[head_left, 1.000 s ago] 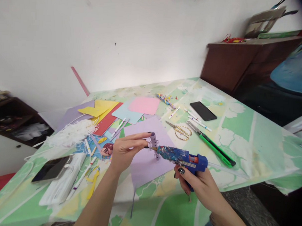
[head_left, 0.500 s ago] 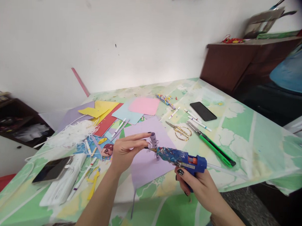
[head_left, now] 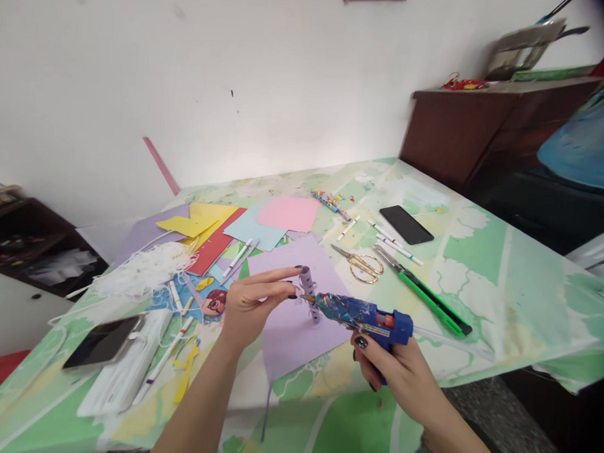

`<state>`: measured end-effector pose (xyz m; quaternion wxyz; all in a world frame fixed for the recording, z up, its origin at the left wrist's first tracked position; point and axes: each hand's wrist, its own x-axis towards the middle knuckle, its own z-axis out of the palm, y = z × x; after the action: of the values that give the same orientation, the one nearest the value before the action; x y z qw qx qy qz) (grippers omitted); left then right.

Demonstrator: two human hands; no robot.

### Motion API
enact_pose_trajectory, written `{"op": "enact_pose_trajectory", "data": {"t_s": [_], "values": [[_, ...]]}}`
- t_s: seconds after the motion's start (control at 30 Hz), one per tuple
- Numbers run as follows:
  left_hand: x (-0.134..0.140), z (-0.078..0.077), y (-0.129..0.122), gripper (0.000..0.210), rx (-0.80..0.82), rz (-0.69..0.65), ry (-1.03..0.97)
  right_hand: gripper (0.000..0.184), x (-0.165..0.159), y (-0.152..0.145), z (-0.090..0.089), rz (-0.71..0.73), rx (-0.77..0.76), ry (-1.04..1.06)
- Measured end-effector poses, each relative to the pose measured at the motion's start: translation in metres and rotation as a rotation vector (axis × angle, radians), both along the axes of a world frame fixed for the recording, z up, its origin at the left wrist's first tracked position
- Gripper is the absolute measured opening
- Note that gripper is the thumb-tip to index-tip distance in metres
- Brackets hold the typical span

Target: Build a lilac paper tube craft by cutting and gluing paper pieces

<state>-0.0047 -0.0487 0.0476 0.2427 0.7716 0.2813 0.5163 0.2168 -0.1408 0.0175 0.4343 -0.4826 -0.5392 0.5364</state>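
Note:
My left hand (head_left: 259, 295) has its fingers closed at a small rolled purple paper tube (head_left: 306, 280) with dark markings and cut flaps. One fingertip rests at the tube's upper end. Wrapped round a blue glue gun (head_left: 363, 316), my right hand (head_left: 383, 363) points its brass nozzle left, close to my left thumb and in front of the tube. A clear glue stick (head_left: 452, 342) sticks out of the gun's back. Behind the tube lies a flat purple sheet (head_left: 296, 350). The glue gun hides part of the tube.
Gold-handled scissors (head_left: 364, 266), a green utility knife (head_left: 433, 302), markers (head_left: 398, 247) and a black phone (head_left: 406, 224) lie to the right. On the left are coloured sheets (head_left: 216, 239), white string (head_left: 140, 273), another phone (head_left: 104, 341) and a white power strip (head_left: 125, 372).
The glue gun's nozzle has drawn slightly right, away from my left fingertips. My left hand and the paper tube have barely moved.

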Motion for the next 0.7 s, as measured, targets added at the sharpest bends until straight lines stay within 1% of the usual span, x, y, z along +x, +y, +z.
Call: {"op": "enact_pose_trajectory", "data": {"t_s": [0.27, 0.5, 0.7], "values": [[-0.0004, -0.0008, 0.0, 0.027, 0.014, -0.005, 0.002, 0.032, 0.0, -0.0028, 0.001, 0.002, -0.005, 0.021], [0.0001, 0.0013, -0.0002, 0.024, 0.023, 0.026, 0.026, 0.033, -0.0016, -0.0016, 0.0037, 0.02, -0.004, 0.001], [0.0001, -0.0001, -0.0005, 0.021, 0.009, 0.028, 0.017, 0.033, 0.0037, -0.0052, -0.0008, -0.038, 0.011, 0.002]]}}
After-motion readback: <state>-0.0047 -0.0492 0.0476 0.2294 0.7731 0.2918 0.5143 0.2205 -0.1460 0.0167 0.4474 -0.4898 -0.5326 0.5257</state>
